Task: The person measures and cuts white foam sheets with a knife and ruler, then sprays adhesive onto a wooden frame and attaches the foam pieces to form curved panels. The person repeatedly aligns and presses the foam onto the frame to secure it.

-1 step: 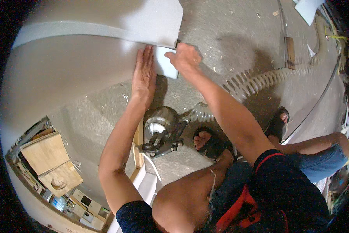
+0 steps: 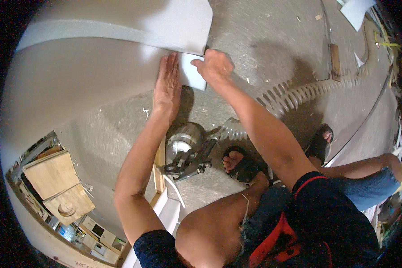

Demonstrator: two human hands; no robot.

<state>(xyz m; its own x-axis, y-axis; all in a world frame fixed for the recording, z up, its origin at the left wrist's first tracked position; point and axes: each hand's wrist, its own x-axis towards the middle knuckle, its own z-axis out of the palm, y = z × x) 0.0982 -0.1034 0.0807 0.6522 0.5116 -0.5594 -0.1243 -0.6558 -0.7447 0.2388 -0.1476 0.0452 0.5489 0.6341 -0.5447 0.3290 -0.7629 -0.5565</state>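
A large pale foam sheet (image 2: 93, 67) fills the upper left, with a raised thick flap (image 2: 174, 27) lying along its far side. My left hand (image 2: 168, 87) lies flat on the sheet near its right end, fingers stretched out and pressed together. My right hand (image 2: 215, 64) is closed at the corner where the flap meets the sheet, its thumb pointing left over the bright white end (image 2: 192, 73). The fingers are curled round that edge, and their tips are hidden. Below the left hand, a spray gun (image 2: 187, 154) with a round metal cup rests near my knee.
A clear coiled air hose (image 2: 299, 94) runs from the spray gun across the floor to the upper right. A small wooden strip (image 2: 335, 62) and a white foam scrap (image 2: 356, 11) lie there too. Wooden boxes (image 2: 53, 174) stand at the lower left. Scraps heap along the right edge.
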